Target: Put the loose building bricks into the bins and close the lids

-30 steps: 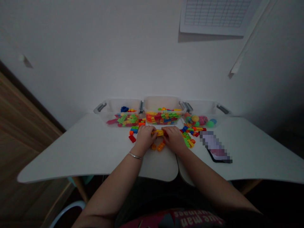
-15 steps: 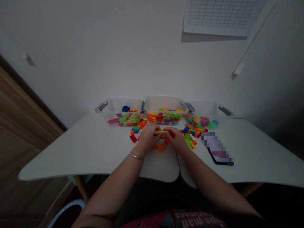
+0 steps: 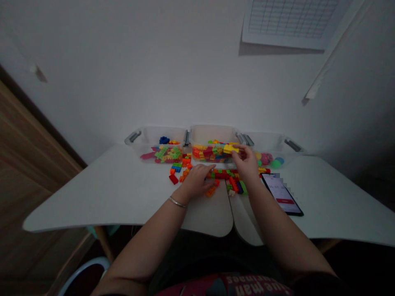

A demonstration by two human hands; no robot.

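My right hand (image 3: 247, 163) is raised in front of the middle bin (image 3: 212, 135), its fingers pinched on a yellow brick (image 3: 230, 148). My left hand (image 3: 197, 181) lies low on the white table (image 3: 117, 197), fingers stretched toward a row of joined red and green bricks (image 3: 222, 174). Whether it touches the row is unclear. An orange brick (image 3: 211, 191) sits just under that hand. Loose coloured bricks (image 3: 180, 169) are scattered in front of the bins.
Three clear plastic bins stand along the wall: a left bin (image 3: 160, 142) and the middle one with bricks, a right bin (image 3: 271, 146) with coloured balls. A phone (image 3: 282, 193) lies face up to the right. A chair (image 3: 77, 275) shows below the table's left edge.
Both hands were together at a yellow-orange piece on the table. My right hand has lifted toward the middle bin with a yellow brick; my left hand stays on the table.
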